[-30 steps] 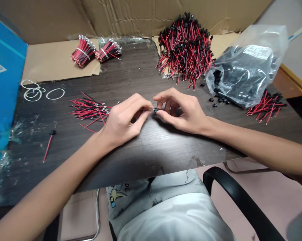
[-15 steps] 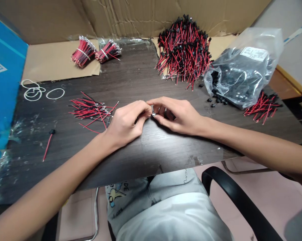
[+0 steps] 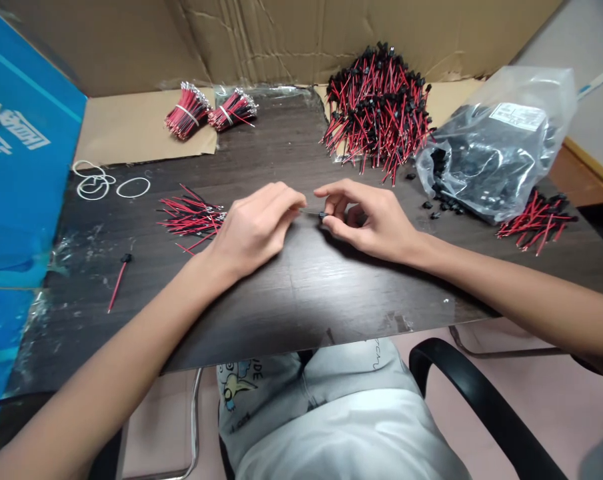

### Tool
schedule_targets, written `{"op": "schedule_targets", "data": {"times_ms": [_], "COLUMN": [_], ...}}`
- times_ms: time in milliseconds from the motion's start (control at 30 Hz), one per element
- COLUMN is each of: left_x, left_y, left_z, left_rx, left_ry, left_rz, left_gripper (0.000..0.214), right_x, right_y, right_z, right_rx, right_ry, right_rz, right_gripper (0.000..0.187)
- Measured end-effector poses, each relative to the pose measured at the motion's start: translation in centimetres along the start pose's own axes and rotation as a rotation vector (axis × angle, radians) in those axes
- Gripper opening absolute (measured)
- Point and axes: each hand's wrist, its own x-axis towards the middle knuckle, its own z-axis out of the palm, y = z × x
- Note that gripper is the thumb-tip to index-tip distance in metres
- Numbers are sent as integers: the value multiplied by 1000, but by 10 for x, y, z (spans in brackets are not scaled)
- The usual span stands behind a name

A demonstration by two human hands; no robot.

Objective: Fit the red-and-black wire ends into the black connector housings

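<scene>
Over the middle of the table, my left hand [image 3: 259, 227] pinches a thin wire [image 3: 309, 213], most of it hidden by the fingers. The wire's visible end reaches towards a small black connector housing [image 3: 322, 215]. My right hand [image 3: 374, 217] grips that housing at the thumb tip, with the index finger raised above it. Whether wire and housing are joined I cannot tell. Just left of my left hand lies a loose pile of red and black wires [image 3: 189, 217], partly covered by the hand.
At the back stand two banded wire bundles [image 3: 187, 112] and a big heap of wires with connectors [image 3: 379, 110]. On the right, a plastic bag of black housings [image 3: 501, 147] lies beside more wires [image 3: 536, 220]. Rubber bands [image 3: 133, 187] and a single wired connector [image 3: 118, 283] are on the left.
My hands have moved slightly apart, opening a small gap where the wire and black housing now show. The whole view has shifted a little to the left.
</scene>
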Motion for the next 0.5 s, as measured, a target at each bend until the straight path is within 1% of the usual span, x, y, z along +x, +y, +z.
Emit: {"op": "schedule_targets", "data": {"times_ms": [67, 133, 167, 200, 233, 300, 367, 500], "left_x": [-2, -4, -5, -6, -8, -11, -13, -16], "left_y": [-14, -30, -38, -44, -50, -58, -62, -60], "left_z": [-11, -22, -28, -33, -38, -44, -46, -41], "left_rx": [71, 134, 163, 189, 199, 164, 84, -4], "left_ry": [-29, 7, 36, 44, 91, 96, 35, -173], "left_rz": [-29, -100, -152, -252, -333, -426, -435, -369], "left_gripper": [13, 14, 15, 18, 24, 35, 39, 49], "right_x": [1, 1, 1, 1, 1, 0, 0, 0], "right_y": [2, 4, 5, 6, 6, 7, 6, 5], "right_z": [-2, -4, -5, -5, -5, -5, -4, -4], "right_rx": [-6, -9, -9, -9, -7, -2, 3, 8], "right_ry": [37, 77, 92, 104, 113, 121, 117, 110], "right_rz": [44, 87, 109, 130, 148, 169, 173, 162], "right_gripper": [33, 32, 32, 31, 31, 31, 31, 31]}}
